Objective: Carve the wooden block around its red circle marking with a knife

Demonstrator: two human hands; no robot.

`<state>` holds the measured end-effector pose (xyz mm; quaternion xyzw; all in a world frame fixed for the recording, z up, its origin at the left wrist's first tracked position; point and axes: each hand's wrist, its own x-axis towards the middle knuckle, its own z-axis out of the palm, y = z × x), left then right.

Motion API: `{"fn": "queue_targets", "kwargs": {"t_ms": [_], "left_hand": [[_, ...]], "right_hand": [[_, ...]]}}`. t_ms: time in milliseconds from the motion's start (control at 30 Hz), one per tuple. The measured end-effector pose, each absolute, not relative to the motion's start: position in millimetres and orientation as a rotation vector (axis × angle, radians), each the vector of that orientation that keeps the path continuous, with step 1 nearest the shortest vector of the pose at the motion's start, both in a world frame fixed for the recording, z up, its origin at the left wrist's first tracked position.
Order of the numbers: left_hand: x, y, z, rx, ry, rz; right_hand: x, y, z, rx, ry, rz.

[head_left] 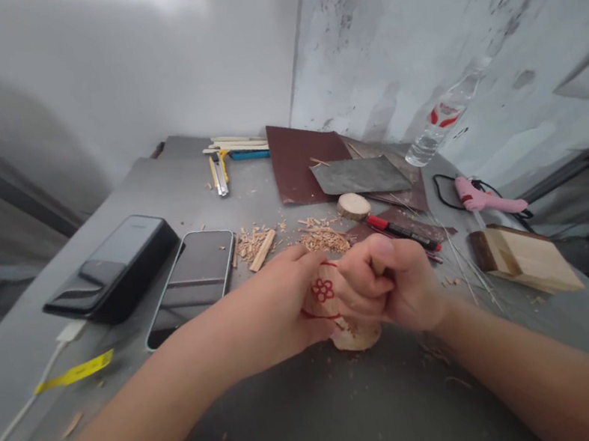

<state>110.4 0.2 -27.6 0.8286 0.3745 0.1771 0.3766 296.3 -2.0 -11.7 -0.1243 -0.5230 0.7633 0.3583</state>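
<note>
My left hand [280, 303] is wrapped round a pale wooden piece [326, 298] with a red flower drawn on it, holding it against the grey table [317, 414]. My right hand [391, 283] is closed in a fist right beside it, gripping a thin tool whose tip is hidden between my fingers and pressed to the wood. Wood shavings [323, 238] lie just beyond my hands.
Two phones [196, 276] and a black power bank [114, 267] lie at left with a white cable [30, 400]. Sandpaper sheets [300, 158], a wooden disc [353, 205], a red marker [398, 229], a pink glue gun [484, 196], wood blocks [523, 256], a utility knife [218, 171] and a bottle [437, 123] sit behind.
</note>
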Motion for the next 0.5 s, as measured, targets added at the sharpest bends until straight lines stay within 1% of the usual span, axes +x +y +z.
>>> {"fn": "queue_targets", "kwargs": {"t_ms": [200, 367, 500], "left_hand": [[112, -2, -18, 2.084, 1.062, 0.296], [111, -2, -18, 2.079, 1.079, 0.293], [110, -1, -21, 2.067, 1.098, 0.296]], "right_hand": [[306, 0, -12, -0.364, -1.169, 1.941], [320, -11, 5, -0.489, -1.146, 1.841], [320, -16, 10, -0.433, -1.199, 1.803]]}}
